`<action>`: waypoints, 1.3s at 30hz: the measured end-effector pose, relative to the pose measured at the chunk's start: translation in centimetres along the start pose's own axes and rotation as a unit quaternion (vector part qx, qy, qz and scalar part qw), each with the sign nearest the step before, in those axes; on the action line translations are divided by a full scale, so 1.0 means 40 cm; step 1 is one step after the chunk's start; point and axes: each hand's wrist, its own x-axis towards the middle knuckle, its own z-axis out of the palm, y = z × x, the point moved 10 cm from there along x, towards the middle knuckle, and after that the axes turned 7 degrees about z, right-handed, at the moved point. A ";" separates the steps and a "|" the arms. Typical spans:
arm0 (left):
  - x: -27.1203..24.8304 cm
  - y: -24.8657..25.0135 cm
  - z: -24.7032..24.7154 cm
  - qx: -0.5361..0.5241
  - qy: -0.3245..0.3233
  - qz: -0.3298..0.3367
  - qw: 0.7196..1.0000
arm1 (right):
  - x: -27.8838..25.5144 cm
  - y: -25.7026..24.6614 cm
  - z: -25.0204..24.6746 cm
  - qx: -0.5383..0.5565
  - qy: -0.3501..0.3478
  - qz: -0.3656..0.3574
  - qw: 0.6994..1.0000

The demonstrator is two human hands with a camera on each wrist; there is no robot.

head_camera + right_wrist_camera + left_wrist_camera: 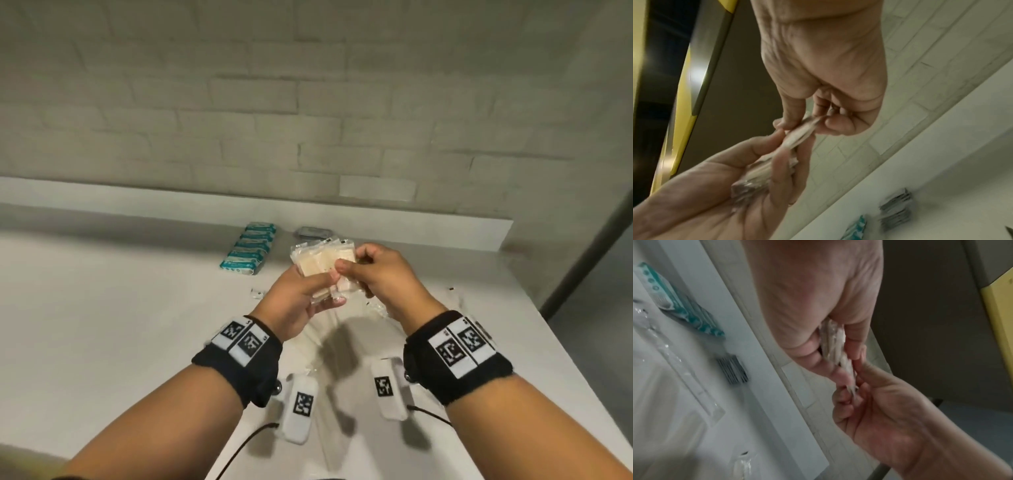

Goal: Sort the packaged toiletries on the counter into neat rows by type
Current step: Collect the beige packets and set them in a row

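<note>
Both hands hold one fanned stack of clear-wrapped cream packets (317, 263) above the white counter (137, 308). My left hand (308, 291) grips the stack's lower end between thumb and fingers. My right hand (370, 270) pinches its upper right edge. In the left wrist view the cream packets (833, 344) show edge-on between the left fingers, and the right hand (879, 418) meets them from below. The right wrist view shows the cream packets (795, 138) squeezed between both hands. A row of teal packets (249, 248) lies at the back, with a grey stack (313, 233) beside it.
Long clear packets (342, 329) lie on the counter under my hands. Small loose wrapped items sit at the left (257, 293) and right (452, 289). A raised ledge (102, 195) and a tiled wall close off the back. The counter ends at the right edge (548, 329).
</note>
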 end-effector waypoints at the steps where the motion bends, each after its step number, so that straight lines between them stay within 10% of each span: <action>1: -0.002 0.014 -0.016 0.004 0.013 0.011 1.000 | -0.002 0.002 0.007 0.014 -0.002 0.004 1.000; 11: -0.051 0.061 -0.170 -0.042 0.080 -0.007 0.996 | 0.002 -0.034 0.086 0.099 0.003 -0.010 0.995; 16: -0.085 0.068 -0.242 -0.087 0.085 -0.063 0.991 | -0.023 -0.146 0.159 -0.061 0.059 -0.215 0.973; 20: -0.103 0.120 -0.297 -0.100 0.077 -0.041 0.991 | -0.072 -0.198 0.305 -0.301 0.039 -0.376 0.875; 26: -0.126 0.232 -0.418 0.011 0.106 0.059 0.993 | 0.021 -0.125 0.414 -0.046 -0.069 -0.109 0.991; 39: -0.137 0.282 -0.554 0.101 0.063 0.080 0.990 | 0.073 -0.113 0.594 -0.068 -0.127 -0.045 0.989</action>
